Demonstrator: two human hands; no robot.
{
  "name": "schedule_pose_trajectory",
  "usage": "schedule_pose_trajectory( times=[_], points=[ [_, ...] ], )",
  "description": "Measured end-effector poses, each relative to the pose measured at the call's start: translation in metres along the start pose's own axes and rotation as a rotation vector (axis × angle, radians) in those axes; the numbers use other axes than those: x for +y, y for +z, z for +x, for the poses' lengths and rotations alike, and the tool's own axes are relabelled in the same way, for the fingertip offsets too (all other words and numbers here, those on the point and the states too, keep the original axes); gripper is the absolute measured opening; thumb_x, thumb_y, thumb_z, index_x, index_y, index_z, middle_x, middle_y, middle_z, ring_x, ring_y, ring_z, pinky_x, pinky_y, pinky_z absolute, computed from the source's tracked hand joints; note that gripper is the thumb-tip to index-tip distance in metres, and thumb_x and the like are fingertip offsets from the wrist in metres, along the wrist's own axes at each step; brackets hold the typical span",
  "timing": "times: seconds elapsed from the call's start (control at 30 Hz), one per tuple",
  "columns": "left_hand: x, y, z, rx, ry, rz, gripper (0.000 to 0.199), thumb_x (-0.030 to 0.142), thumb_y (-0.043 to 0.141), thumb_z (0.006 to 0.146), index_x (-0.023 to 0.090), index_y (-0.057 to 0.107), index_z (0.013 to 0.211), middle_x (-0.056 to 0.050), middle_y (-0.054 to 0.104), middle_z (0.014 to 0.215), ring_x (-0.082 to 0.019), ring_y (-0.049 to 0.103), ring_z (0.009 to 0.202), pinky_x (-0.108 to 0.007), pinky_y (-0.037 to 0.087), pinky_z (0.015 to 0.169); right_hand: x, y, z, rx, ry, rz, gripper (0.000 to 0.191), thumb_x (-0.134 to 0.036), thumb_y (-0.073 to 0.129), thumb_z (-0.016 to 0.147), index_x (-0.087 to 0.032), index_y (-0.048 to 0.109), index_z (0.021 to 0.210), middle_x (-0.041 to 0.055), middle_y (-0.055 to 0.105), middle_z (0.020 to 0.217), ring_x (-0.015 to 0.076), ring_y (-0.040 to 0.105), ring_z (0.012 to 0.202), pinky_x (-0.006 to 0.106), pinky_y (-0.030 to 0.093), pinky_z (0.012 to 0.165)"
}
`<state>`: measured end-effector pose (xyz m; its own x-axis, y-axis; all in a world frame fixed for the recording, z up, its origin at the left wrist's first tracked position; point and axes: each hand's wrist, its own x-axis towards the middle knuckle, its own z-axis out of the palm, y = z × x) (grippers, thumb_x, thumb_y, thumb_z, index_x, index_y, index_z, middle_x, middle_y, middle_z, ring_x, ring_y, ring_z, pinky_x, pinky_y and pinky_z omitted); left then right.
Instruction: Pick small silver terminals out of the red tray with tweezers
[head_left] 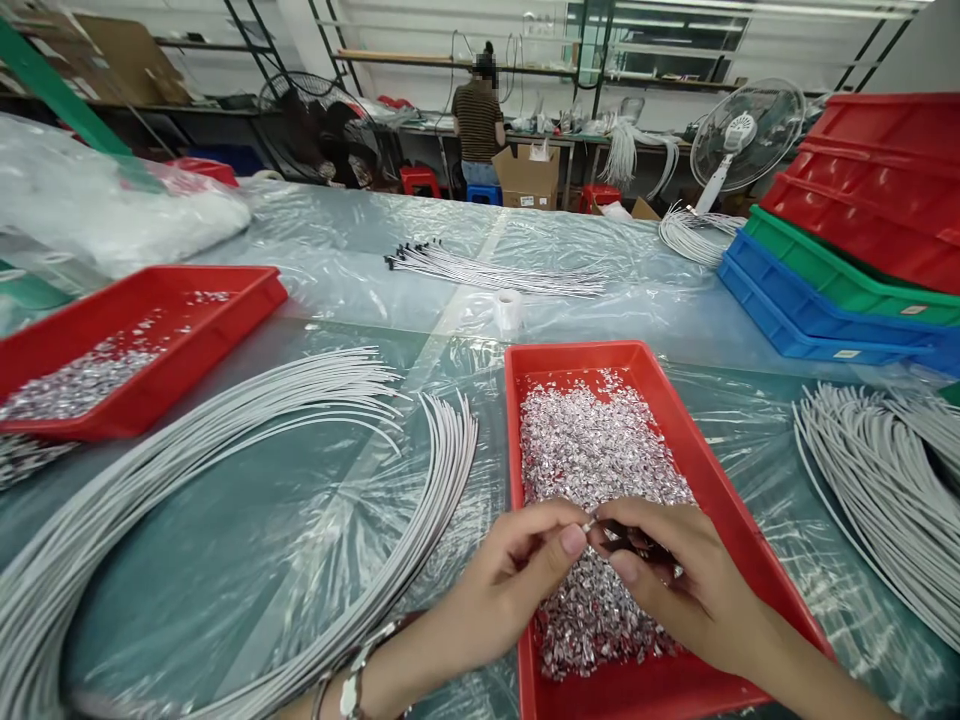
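A red tray (720, 480) in front of me holds a heap of small silver metal pieces (592, 450). My left hand (510, 580) and my right hand (682, 585) meet over the near part of the heap. The left thumb and forefinger pinch one small silver piece (589, 523). The right hand closes on a thin dark object whose tip touches that piece; what it is I cannot tell. A bracelet sits on my left wrist. A bundle of grey-white cables (247, 470) curves across the table to the left of the tray.
A second red tray (225, 310) with silver pieces stands at the left. More cables (885, 480) lie at the right, with stacked red, green and blue trays (847, 260) behind. A tape roll (509, 308), a cable bunch (487, 270), a fan (742, 130) and a person (478, 120) are farther back.
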<state>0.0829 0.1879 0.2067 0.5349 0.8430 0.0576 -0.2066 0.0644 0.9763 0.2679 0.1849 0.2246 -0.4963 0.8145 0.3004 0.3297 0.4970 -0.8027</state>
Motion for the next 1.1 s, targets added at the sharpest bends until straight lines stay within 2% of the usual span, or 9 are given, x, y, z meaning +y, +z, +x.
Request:
schedule_pose_trajectory(
  times=[0.2,0.4,0.63,0.87,0.97,1.1],
  points=[
    [0.002,0.001,0.001,0.007,0.047,0.129,0.028,0.038,0.042,0.094,0.018,0.058,0.082,0.005,0.034,0.056,-0.007,0.029,0.048,-0.02,0.026,0.044,-0.001,0.001,0.0,-0.028,0.079,-0.003,0.012,-0.028,0.044,0.092,-0.024,0.054,0.098,-0.0009,0.06,0.073,0.0133,0.055,0.059,0.025,0.041,0.051],
    [0.009,0.0,-0.002,0.03,0.105,0.373,0.023,0.031,0.047,0.091,0.017,0.062,0.081,-0.001,0.051,0.063,-0.012,0.043,0.057,-0.023,0.033,0.049,-0.005,0.002,0.001,0.026,-0.004,-0.094,0.014,-0.034,0.044,0.093,-0.027,0.055,0.097,-0.001,0.066,0.074,0.0162,0.063,0.062,0.024,0.047,0.051],
    [0.015,0.001,-0.002,-0.006,0.208,0.534,0.019,0.022,0.046,0.09,0.018,0.06,0.079,-0.001,0.056,0.066,-0.013,0.051,0.06,-0.024,0.039,0.056,-0.003,0.003,-0.005,0.045,-0.074,-0.201,0.016,-0.035,0.042,0.093,-0.026,0.053,0.099,0.0006,0.067,0.076,0.0181,0.065,0.065,0.028,0.05,0.056],
    [0.017,0.002,-0.006,-0.039,0.278,0.601,0.02,0.024,0.041,0.094,0.018,0.057,0.084,-0.001,0.057,0.07,-0.011,0.053,0.062,-0.022,0.04,0.059,-0.007,0.003,-0.004,0.037,-0.128,-0.232,0.019,-0.038,0.036,0.096,-0.026,0.05,0.095,-0.0016,0.065,0.074,0.0157,0.064,0.062,0.026,0.049,0.057],
    [0.015,0.001,-0.01,-0.045,0.261,0.615,0.021,0.027,0.038,0.095,0.018,0.057,0.088,-0.002,0.059,0.074,-0.012,0.056,0.067,-0.022,0.042,0.062,-0.01,0.003,-0.002,0.052,-0.123,-0.234,0.022,-0.04,0.033,0.097,-0.025,0.05,0.095,-0.0022,0.064,0.07,0.0155,0.063,0.059,0.027,0.049,0.055],
    [0.015,0.002,-0.013,-0.051,0.194,0.672,0.025,0.03,0.039,0.095,0.018,0.058,0.084,-0.002,0.061,0.074,-0.012,0.057,0.068,-0.022,0.044,0.065,-0.016,0.004,-0.002,0.063,-0.147,-0.229,0.027,-0.044,0.031,0.097,-0.026,0.051,0.093,-0.0027,0.064,0.066,0.015,0.062,0.054,0.026,0.048,0.052]
  ],
)
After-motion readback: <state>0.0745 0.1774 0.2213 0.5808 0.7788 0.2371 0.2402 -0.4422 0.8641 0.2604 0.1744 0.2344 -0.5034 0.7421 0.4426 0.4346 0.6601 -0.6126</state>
